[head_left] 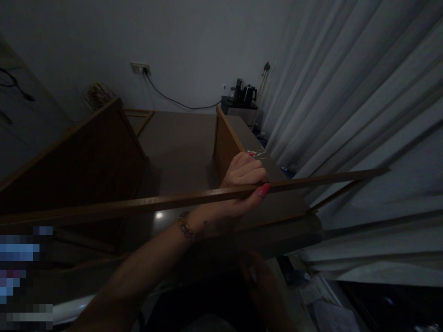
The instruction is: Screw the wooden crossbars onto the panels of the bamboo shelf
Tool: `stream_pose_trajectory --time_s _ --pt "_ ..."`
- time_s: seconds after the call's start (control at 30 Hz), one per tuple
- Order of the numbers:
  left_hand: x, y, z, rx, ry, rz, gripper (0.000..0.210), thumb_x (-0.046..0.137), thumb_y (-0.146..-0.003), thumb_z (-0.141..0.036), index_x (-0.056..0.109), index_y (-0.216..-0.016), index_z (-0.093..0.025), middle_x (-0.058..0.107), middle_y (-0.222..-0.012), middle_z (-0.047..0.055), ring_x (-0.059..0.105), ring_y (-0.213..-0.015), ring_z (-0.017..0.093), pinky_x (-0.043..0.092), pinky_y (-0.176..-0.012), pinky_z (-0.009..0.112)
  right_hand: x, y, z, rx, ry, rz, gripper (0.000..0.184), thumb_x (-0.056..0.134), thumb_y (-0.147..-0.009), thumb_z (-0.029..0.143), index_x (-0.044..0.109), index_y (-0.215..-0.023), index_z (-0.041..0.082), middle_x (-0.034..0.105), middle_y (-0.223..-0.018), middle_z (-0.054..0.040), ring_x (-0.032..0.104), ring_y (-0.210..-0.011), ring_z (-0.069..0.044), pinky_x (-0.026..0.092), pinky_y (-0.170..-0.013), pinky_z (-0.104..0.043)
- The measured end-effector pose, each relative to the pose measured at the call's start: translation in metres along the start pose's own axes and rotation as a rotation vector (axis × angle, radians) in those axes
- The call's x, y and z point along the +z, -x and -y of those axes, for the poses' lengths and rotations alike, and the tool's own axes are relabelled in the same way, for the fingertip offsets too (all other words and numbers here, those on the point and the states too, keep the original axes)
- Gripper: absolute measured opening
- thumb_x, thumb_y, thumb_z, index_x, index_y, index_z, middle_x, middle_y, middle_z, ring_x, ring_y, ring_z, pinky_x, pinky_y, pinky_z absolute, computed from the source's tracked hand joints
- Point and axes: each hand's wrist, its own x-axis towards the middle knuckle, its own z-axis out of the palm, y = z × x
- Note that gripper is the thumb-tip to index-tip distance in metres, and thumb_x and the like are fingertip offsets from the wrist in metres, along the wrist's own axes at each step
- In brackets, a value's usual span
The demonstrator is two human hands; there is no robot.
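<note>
My left hand (246,180), with red nails and a bead bracelet (186,227) at the wrist, is closed around a long, thin wooden bar (173,199). The bar crosses the view from the left edge to the right and joins another wooden strip (341,197) at its right end, like part of a frame. Below the bar, in deep shade, my right hand (259,276) hangs with its fingers loosely apart, and nothing shows in it.
Brown wooden panels stand at the left (79,152) and centre right (228,138). A black kettle (248,95) sits on a small cabinet by the wall. A cable (173,100) runs from the wall socket (140,68). Pale curtains (374,115) hang at right.
</note>
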Motion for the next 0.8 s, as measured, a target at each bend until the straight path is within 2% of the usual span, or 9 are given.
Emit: stream_pose_trajectory --time_s 0.13,0.23,0.5,0.73,0.8 --pt "0.001 0.0 0.001 0.017 -0.008 -0.017 0.038 0.024 -0.098 -0.042 0.043 -0.072 -0.023 0.051 -0.072 0.002 0.048 -0.076 0.019 0.045 -0.084 0.041 -0.001 -0.001 0.005 0.019 -0.001 -0.013 0.039 0.043 -0.096 0.051 0.07 -0.1 0.023 0.075 -0.095 -0.0072 0.072 -0.087 -0.019 0.058 -0.078 -0.029" --pt "0.001 0.001 0.002 0.02 -0.004 -0.008 0.037 0.025 -0.098 -0.041 0.043 -0.072 -0.023 0.051 -0.072 0.001 0.048 -0.076 0.019 0.045 -0.084 0.04 -0.003 -0.003 0.006 -0.06 0.051 -0.036 0.041 0.04 -0.098 0.052 0.07 -0.097 0.024 0.074 -0.091 -0.0064 0.071 -0.083 -0.018 0.057 -0.073 -0.028" --pt "0.001 0.0 0.002 0.041 -0.025 -0.034 0.035 0.027 -0.097 -0.04 0.045 -0.072 -0.023 0.052 -0.07 0.002 0.05 -0.077 0.02 0.046 -0.085 0.042 -0.005 -0.006 0.004 -0.258 0.249 -0.153 0.037 0.035 -0.102 0.039 0.07 -0.096 0.027 0.072 -0.086 -0.0042 0.067 -0.079 -0.018 0.054 -0.07 -0.031" --pt "0.003 0.0 0.003 0.023 -0.028 -0.034 0.036 0.025 -0.097 -0.042 0.044 -0.071 -0.023 0.053 -0.071 0.003 0.051 -0.076 0.02 0.046 -0.087 0.044 -0.012 -0.007 0.012 -0.412 0.461 -0.195 0.035 0.035 -0.102 0.031 0.07 -0.099 0.029 0.072 -0.09 -0.0015 0.061 -0.086 -0.02 0.042 -0.082 -0.037" --pt "0.004 0.001 0.003 0.021 -0.023 -0.032 0.037 0.025 -0.097 -0.042 0.043 -0.071 -0.023 0.053 -0.072 0.003 0.05 -0.075 0.02 0.046 -0.085 0.044 -0.013 -0.007 0.013 -0.4 0.491 -0.21 0.034 0.037 -0.102 0.031 0.07 -0.098 0.03 0.072 -0.09 -0.0015 0.059 -0.088 -0.021 0.039 -0.083 -0.039"
